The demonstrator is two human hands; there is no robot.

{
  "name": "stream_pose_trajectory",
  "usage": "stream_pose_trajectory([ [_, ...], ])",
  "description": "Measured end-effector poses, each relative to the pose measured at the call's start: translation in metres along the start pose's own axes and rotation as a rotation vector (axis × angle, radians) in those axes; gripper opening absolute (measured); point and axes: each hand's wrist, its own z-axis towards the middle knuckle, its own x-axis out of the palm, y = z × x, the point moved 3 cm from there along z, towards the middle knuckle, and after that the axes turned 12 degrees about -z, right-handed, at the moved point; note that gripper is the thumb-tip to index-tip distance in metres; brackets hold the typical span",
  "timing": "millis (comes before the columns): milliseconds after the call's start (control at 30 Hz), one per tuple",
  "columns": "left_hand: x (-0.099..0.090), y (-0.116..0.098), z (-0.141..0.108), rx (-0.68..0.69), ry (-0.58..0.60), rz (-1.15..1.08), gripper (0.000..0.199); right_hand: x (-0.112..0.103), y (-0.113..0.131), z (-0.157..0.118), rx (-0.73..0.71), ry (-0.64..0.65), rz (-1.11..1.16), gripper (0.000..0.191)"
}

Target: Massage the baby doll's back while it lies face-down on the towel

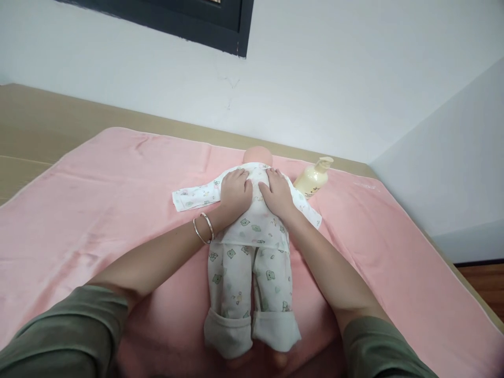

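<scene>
A baby doll (255,228) lies on a pink sheet, its bald head away from me and its feet toward me. It wears a white printed top and matching trousers (236,281) with turned-up cuffs. My left hand (236,193) rests flat on the upper left of the doll's body, fingers stretched toward its shoulder. On the upper right lies my right hand (277,193), also flat with the thumb apart. Both hands touch the cloth and grip nothing. The doll's face does not show.
A cream pump bottle (314,178) leans beside the doll's right-hand sleeve. The pink sheet (149,168) covers most of a wooden surface (43,115). Behind it stands a white wall (315,73) with a dark frame (220,26).
</scene>
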Motion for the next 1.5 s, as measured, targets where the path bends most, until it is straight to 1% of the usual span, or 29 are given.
stream_pose_trajectory([
  [100, -0.005, -0.017, -0.008, 0.039, 0.072, 0.073, 0.042, -0.004, -0.005, 0.002, -0.090, 0.079, 0.035, 0.064],
  [167, -0.007, -0.028, -0.016, 0.090, 0.112, 0.097, 0.039, -0.009, -0.005, 0.002, -0.131, 0.090, 0.023, 0.062],
  [233, -0.007, -0.034, -0.019, 0.123, 0.138, 0.092, 0.037, -0.015, 0.001, -0.001, -0.124, 0.080, -0.024, 0.058],
  [300, -0.009, -0.034, -0.015, 0.107, 0.159, 0.079, 0.035, -0.020, 0.011, -0.010, -0.085, 0.072, -0.085, 0.055],
  [367, -0.011, -0.028, -0.005, 0.044, 0.182, 0.062, 0.032, -0.023, 0.026, -0.022, -0.066, 0.066, -0.139, 0.054],
  [467, -0.015, -0.019, 0.010, -0.063, 0.216, 0.028, 0.031, -0.026, 0.044, -0.040, -0.096, 0.025, -0.202, 0.056],
  [533, -0.016, -0.017, 0.013, -0.068, 0.219, 0.050, 0.030, -0.025, 0.047, -0.043, -0.115, 0.016, -0.206, 0.058],
  [600, -0.016, -0.021, 0.010, -0.012, 0.201, 0.126, 0.029, -0.022, 0.041, -0.036, -0.128, 0.053, -0.164, 0.058],
  [667, -0.015, -0.028, 0.001, 0.074, 0.181, 0.205, 0.029, -0.018, 0.029, -0.023, -0.126, 0.091, -0.097, 0.059],
  [733, -0.013, -0.036, -0.009, 0.157, 0.175, 0.235, 0.028, -0.016, 0.015, -0.009, -0.090, 0.095, -0.042, 0.059],
  [800, -0.012, -0.041, -0.015, 0.198, 0.177, 0.226, 0.025, -0.015, 0.006, 0.000, -0.056, 0.079, -0.025, 0.056],
  [900, -0.013, -0.039, -0.012, 0.171, 0.189, 0.184, 0.024, -0.017, 0.010, -0.004, -0.060, 0.062, -0.087, 0.055],
  [1033, -0.017, -0.022, 0.007, 0.033, 0.244, 0.087, 0.025, -0.023, 0.032, -0.029, -0.098, 0.041, -0.209, 0.052],
  [1100, -0.019, -0.015, 0.014, -0.014, 0.271, 0.035, 0.025, -0.025, 0.041, -0.037, -0.123, 0.010, -0.234, 0.052],
  [1167, -0.020, -0.014, 0.016, -0.018, 0.271, 0.048, 0.027, -0.025, 0.042, -0.037, -0.126, 0.014, -0.218, 0.053],
  [1267, -0.019, -0.021, 0.007, 0.029, 0.221, 0.192, 0.030, -0.025, 0.030, -0.024, -0.080, 0.070, -0.119, 0.052],
  [1333, -0.017, -0.028, -0.002, 0.094, 0.181, 0.274, 0.030, -0.024, 0.018, -0.013, -0.032, 0.090, -0.047, 0.052],
  [1433, -0.013, -0.037, -0.015, 0.174, 0.172, 0.302, 0.028, -0.020, 0.002, -0.002, 0.019, 0.094, -0.014, 0.052],
  [1500, -0.013, -0.038, -0.017, 0.186, 0.170, 0.273, 0.028, -0.018, -0.003, 0.001, -0.003, 0.092, -0.035, 0.052],
])
